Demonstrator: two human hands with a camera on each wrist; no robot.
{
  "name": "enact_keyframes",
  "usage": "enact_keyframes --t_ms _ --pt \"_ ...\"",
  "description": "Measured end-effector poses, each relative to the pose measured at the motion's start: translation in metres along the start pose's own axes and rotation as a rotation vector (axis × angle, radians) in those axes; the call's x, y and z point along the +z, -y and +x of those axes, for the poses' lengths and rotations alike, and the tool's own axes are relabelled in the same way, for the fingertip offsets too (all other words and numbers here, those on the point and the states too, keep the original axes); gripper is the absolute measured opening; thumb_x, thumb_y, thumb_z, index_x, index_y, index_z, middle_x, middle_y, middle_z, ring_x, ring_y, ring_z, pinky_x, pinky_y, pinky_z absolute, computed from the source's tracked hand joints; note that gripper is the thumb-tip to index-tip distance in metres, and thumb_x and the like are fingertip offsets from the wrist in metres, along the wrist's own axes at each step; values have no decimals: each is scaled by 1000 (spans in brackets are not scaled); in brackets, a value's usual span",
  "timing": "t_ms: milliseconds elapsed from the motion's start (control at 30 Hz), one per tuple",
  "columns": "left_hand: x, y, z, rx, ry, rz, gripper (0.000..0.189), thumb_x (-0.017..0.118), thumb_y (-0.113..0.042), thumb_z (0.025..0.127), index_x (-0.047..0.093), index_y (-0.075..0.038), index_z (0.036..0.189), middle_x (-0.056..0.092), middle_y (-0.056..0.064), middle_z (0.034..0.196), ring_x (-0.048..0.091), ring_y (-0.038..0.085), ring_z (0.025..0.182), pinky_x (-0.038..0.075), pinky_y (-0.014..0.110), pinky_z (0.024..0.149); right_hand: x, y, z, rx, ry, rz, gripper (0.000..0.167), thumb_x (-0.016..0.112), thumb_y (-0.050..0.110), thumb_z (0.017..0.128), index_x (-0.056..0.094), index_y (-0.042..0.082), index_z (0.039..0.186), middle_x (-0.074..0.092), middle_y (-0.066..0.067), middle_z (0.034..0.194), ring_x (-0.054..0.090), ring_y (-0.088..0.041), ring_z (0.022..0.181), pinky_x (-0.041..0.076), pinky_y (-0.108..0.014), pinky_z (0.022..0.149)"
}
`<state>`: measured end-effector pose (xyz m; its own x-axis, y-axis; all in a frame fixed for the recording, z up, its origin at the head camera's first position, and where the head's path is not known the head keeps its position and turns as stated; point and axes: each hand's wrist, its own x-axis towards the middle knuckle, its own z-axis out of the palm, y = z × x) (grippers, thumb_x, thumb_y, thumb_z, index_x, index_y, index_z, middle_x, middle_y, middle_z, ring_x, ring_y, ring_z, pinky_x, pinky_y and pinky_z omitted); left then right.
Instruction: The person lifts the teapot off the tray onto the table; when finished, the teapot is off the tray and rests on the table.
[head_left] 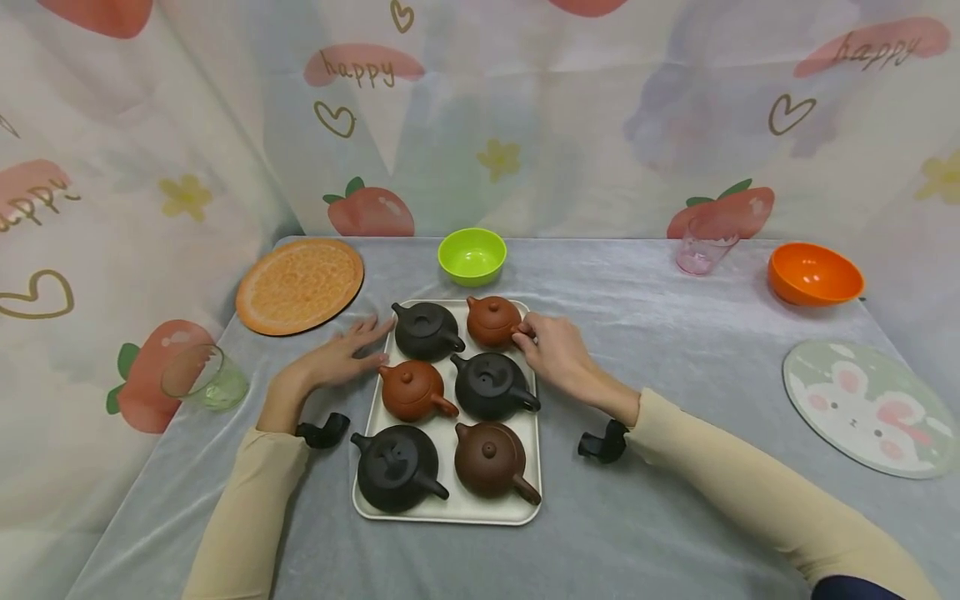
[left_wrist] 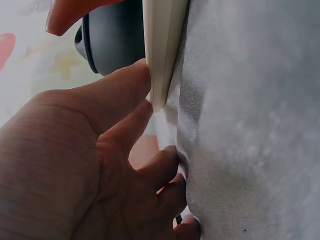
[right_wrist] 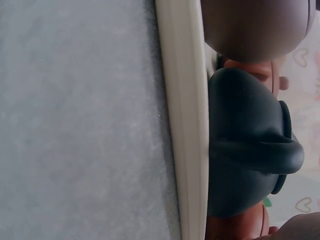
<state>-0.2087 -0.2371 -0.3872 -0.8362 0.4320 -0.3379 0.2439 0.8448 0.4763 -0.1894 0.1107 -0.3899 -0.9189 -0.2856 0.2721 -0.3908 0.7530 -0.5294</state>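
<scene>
Clearly, the left hand [head_left: 330, 360] touches the tray edge [left_wrist: 162, 50], cloth [left_wrist: 250, 100] alongside.

Pale, fruit-printed hangings [head_left: 570, 125], probably fabric, rise behind a grey, velvety tablecloth [head_left: 637, 533].

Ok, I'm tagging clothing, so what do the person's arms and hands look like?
Long beige sleeves reach near both wrists; the left hand and right hand are bare. A small black fitting shows beside each wrist. Something dark navy shows against the right sleeve.
</scene>
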Motion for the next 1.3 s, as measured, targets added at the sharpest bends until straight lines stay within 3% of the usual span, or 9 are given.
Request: enact_keyframes --t_ms 833,1300 --pt "0 -1 -1 -5 10 -27 67 47 -43 102 16 -23 158 1 22 163 -6 42 149 -2 63 117 -5 -3 -4 40 -38 64 9 65 13 93 67 4 90 73 -10 85 68 -24 75 52 -41 66" --pt "-1 0 -1 -3 9 -21 68 47 -43 102 16 -21 158 1 23 162 -7 43 149 -2 63 117 -23 -16 -3 108 -60 72 9 64 11 93 67 4 89 72 -10 80 60 -18 61 43 -30 56"
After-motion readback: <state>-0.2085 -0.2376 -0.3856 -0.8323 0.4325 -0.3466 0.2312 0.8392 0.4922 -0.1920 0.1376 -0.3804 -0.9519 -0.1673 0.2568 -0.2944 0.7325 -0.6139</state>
